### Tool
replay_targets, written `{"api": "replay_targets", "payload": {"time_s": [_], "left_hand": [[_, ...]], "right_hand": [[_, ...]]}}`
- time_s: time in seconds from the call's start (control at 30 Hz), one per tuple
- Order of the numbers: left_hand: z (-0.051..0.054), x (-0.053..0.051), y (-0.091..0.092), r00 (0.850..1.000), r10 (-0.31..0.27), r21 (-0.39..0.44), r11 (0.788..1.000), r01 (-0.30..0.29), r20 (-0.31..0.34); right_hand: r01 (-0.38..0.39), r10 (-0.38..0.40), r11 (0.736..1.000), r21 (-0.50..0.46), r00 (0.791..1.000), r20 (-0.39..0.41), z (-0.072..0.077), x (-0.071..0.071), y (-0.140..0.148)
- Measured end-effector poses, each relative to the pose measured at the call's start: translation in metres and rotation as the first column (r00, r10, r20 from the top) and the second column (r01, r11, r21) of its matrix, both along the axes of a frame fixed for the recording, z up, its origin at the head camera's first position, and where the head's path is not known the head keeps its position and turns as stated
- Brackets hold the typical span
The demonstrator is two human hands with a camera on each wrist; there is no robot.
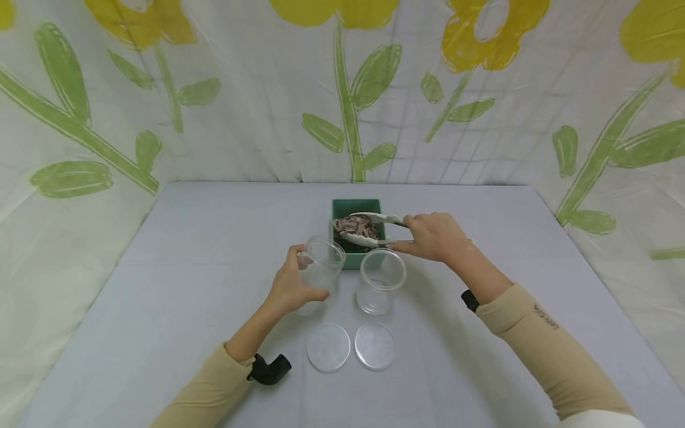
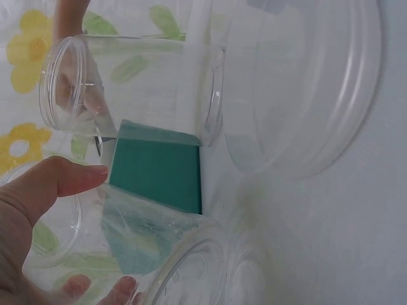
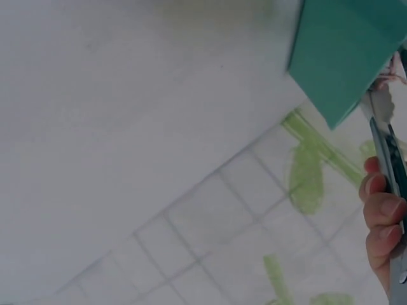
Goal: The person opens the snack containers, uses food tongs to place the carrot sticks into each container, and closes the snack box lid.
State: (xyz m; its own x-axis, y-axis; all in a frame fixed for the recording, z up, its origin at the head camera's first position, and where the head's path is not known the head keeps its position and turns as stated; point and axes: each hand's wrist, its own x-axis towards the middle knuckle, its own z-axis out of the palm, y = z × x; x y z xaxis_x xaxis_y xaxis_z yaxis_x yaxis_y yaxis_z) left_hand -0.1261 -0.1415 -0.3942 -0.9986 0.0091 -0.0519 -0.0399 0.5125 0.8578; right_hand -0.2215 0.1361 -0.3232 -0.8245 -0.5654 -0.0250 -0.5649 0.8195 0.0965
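Observation:
My left hand (image 1: 291, 288) holds a clear jar (image 1: 320, 274), tilted with its mouth toward the green box (image 1: 355, 261). In the left wrist view the thumb (image 2: 82, 178) is on one side of that jar and the fingertips on the other. My right hand (image 1: 436, 236) grips a pair of tongs (image 1: 360, 240) whose two heads are spread over brownish curled strips (image 1: 355, 224) inside the box. Only part of the tongs (image 3: 389, 152) and the curled fingers (image 3: 385, 210) show in the right wrist view.
A second clear jar (image 1: 374, 300) stands upright in front of the box, between the hands. Two clear round lids (image 1: 329, 348) lie side by side nearer to me. A white cloth covers the table (image 1: 214, 238), and a flower-painted curtain (image 1: 257, 119) hangs behind it.

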Motion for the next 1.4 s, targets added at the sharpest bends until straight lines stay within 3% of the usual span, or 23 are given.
{"api": "replay_targets", "payload": {"time_s": [0.67, 1.03, 1.4], "left_hand": [[0.002, 0.002, -0.001, 1.000, -0.006, -0.008, 1.000, 0.006, -0.010], [0.002, 0.001, -0.001, 1.000, -0.010, -0.004, 1.000, 0.010, 0.000], [0.002, -0.001, 0.000, 1.000, -0.018, -0.004, 1.000, 0.018, 0.019]], "right_hand": [[-0.017, 0.012, 0.997, -0.075, 0.998, -0.062, 0.002, 0.008, 0.023], [-0.005, 0.000, 0.992, -0.125, 0.999, -0.043, 0.004, 0.014, 0.034], [-0.051, 0.042, 0.978, -0.202, 0.998, -0.049, 0.009, 0.016, 0.040]]}}
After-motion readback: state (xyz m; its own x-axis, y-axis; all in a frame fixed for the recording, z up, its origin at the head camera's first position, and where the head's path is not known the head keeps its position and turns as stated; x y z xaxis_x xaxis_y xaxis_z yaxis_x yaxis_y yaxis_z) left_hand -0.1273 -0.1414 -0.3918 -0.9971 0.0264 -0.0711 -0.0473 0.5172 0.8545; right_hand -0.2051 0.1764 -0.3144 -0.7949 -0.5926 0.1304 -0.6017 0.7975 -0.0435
